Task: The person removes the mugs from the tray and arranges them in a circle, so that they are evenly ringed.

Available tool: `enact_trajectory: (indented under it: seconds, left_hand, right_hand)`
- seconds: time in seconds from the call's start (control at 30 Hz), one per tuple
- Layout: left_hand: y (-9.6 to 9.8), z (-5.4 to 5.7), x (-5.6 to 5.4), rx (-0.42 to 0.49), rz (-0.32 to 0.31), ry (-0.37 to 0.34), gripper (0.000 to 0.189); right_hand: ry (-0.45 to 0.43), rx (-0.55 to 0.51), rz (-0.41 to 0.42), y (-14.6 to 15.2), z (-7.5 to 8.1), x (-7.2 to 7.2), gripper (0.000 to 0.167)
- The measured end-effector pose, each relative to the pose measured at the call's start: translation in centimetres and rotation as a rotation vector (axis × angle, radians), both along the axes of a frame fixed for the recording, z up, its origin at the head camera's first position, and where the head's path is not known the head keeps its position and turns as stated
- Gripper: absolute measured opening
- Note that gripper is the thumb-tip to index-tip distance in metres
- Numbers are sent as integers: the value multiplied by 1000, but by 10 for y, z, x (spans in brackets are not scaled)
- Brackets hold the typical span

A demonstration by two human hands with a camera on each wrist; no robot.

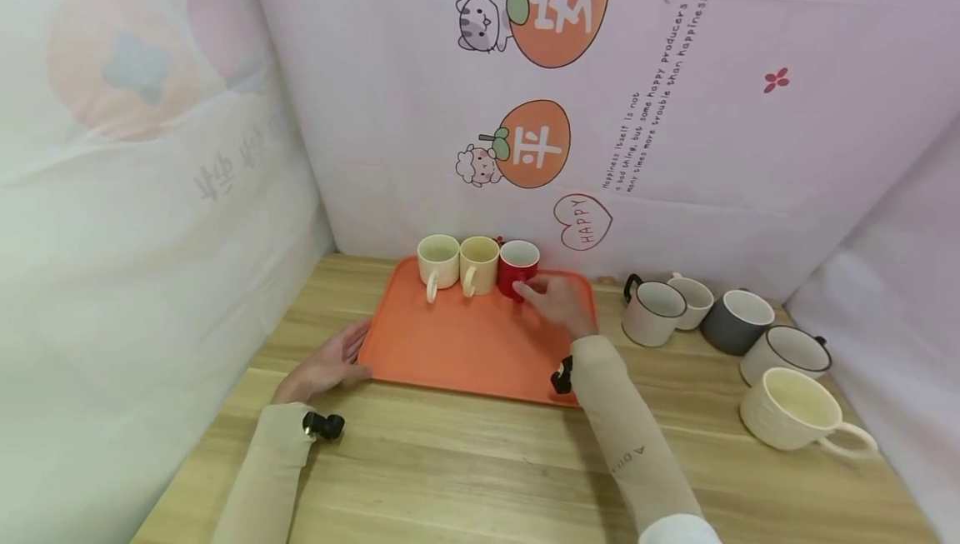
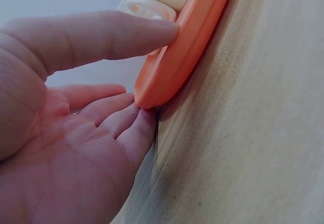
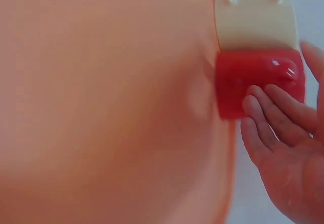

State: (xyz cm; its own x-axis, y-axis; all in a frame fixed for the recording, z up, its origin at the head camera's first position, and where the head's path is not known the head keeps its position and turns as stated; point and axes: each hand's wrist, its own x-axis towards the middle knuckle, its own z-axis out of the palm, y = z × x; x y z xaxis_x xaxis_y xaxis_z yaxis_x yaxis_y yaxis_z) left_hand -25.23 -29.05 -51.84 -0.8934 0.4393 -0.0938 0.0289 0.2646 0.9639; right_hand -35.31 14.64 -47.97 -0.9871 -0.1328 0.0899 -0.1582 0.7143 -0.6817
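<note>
On an orange tray (image 1: 442,348), three mugs stand in a row along the far edge: a cream mug (image 1: 444,275), a pale yellow mug (image 1: 486,276) and a red mug (image 1: 507,279) with a white inside. My right hand (image 1: 558,302) is at the red mug's front and right side. In the right wrist view its straight fingers (image 3: 273,115) lie against the mug, the thumb apart from it. My left hand (image 1: 330,365) is at the tray's left edge. In the left wrist view its straight fingers touch the tray's rim (image 2: 169,77), while the thumb extends above it.
Several more mugs stand on the wooden table (image 1: 480,469) to the right: white mugs with dark rims (image 1: 648,319), a dark grey mug (image 1: 726,327) and a large cream mug (image 1: 780,427) nearest the front. Printed cloth (image 1: 420,111) hangs behind and at both sides.
</note>
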Motion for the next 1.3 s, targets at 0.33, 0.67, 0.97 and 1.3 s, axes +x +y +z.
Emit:
enact_trajectory:
  seconds: [0.33, 0.67, 0.97, 1.3]
  left_hand:
    - [4, -2, 0, 5, -1, 17, 101]
    - [3, -2, 4, 8, -7, 19, 102]
    - [3, 2, 2, 9, -10, 18, 102]
    - [0, -1, 0, -4, -10, 20, 102]
  right_hand:
    - [-154, -572, -229, -32, -15, -4, 50]
    - [-163, -671, -359, -47, -9, 1, 40]
    - [-193, -724, -441, -39, -4, 3, 35]
    - [-192, -758, -371, -12, -4, 28, 32]
